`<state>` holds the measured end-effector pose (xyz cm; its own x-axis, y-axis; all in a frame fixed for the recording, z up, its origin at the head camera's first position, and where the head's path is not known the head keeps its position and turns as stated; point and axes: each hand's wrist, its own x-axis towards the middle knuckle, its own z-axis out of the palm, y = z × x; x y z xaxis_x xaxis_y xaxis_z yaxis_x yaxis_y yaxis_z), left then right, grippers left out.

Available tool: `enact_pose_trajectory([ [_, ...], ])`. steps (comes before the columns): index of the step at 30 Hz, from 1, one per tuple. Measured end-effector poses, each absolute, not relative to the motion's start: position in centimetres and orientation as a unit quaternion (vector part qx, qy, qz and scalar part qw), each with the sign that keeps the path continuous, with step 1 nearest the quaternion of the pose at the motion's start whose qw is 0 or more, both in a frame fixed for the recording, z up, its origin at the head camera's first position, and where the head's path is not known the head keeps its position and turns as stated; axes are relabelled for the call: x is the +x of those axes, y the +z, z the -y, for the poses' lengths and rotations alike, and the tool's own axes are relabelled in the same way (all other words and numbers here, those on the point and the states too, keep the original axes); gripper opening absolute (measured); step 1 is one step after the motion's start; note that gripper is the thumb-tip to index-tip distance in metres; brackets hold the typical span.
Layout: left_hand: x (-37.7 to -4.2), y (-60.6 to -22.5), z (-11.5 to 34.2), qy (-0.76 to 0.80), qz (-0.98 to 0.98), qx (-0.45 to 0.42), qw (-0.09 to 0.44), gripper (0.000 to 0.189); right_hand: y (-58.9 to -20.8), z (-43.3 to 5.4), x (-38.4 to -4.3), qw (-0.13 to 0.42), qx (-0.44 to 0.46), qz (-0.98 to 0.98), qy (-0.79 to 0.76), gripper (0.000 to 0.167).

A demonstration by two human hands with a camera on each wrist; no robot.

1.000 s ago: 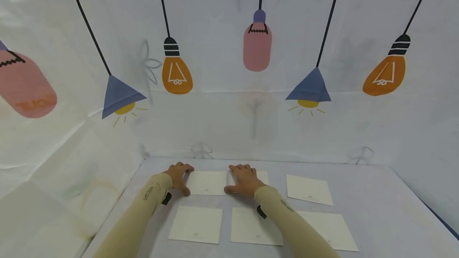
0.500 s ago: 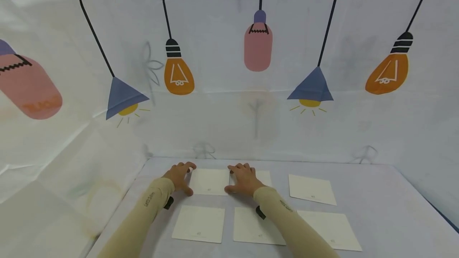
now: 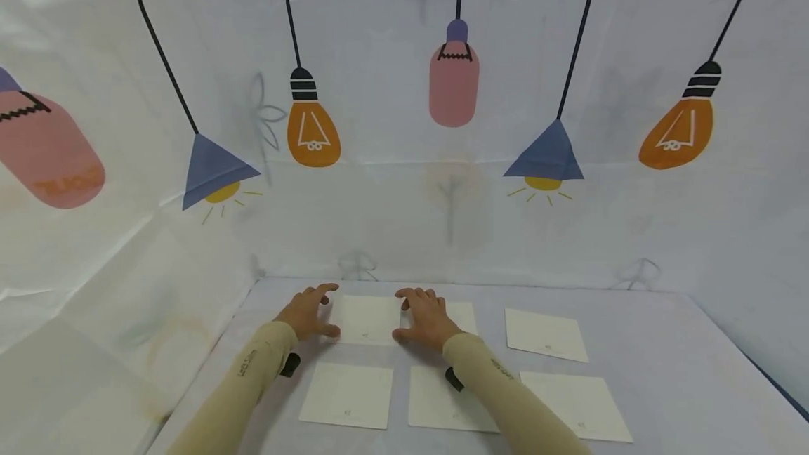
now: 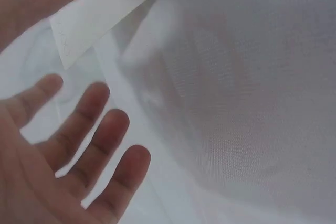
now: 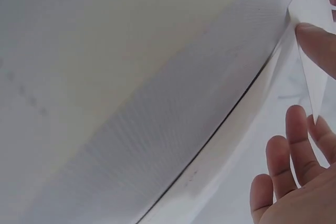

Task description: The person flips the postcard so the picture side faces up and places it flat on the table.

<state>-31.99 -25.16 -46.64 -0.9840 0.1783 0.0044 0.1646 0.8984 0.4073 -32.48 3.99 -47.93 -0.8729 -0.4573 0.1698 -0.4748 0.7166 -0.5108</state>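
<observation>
In the head view, both hands are at the sides of a cream card (image 3: pixel 369 321) in the back row. My left hand (image 3: pixel 303 311) is at its left edge, thumb and index finger spread. The left wrist view shows the fingers (image 4: pixel 107 132) extended and apart, the thumb overlapping a pale card (image 4: pixel 107 11); contact is unclear. My right hand (image 3: pixel 430 321) holds the right edge between thumb and index finger. In the right wrist view, the thumb (image 5: pixel 315 45) lies on the card (image 5: pixel 311 72) and a fingertip meets its corner. Behind the right hand lies another card (image 3: pixel 464 316), partly hidden.
A third back-row card (image 3: pixel 546 335) lies to the right. Nearer lie a left card (image 3: pixel 347 395), a middle card (image 3: pixel 445 399) and a right card (image 3: pixel 578 406), the last two partly under the right sleeve. A white sheet (image 3: pixel 379 230) with printed lamps rises behind the table (image 3: pixel 670 371).
The back-row card's far edge appears slightly higher. My left hand has shifted a little left, its fingers more spread. My right hand stays at the right edge.
</observation>
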Motion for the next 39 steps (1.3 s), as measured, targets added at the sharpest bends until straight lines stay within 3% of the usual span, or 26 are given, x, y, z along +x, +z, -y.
enact_pose_trajectory([
  [7, -30.8, -45.2, 25.2, 0.282, -0.958, 0.035, 0.027, 0.059, -47.5, -4.1, -31.9, 0.029, 0.248, 0.928, 0.276, 0.073],
  [15, -29.9, -44.8, 24.5, 0.378, -0.922, 0.002, 0.087, 0.061, -47.8, -4.1, -31.7, 0.056, 0.264, 0.918, 0.289, 0.067],
  [29, -29.6, -45.5, 24.4, 0.428, -0.902, 0.000, 0.062, 0.045, -47.3, -4.2, -30.9, 0.062, 0.279, 0.907, 0.311, 0.054],
  [39, -29.1, -45.4, 24.0, 0.439, -0.897, -0.019, 0.053, 0.037, -45.7, -3.7, -29.4, -0.059, 0.138, 0.865, 0.480, 0.042],
])
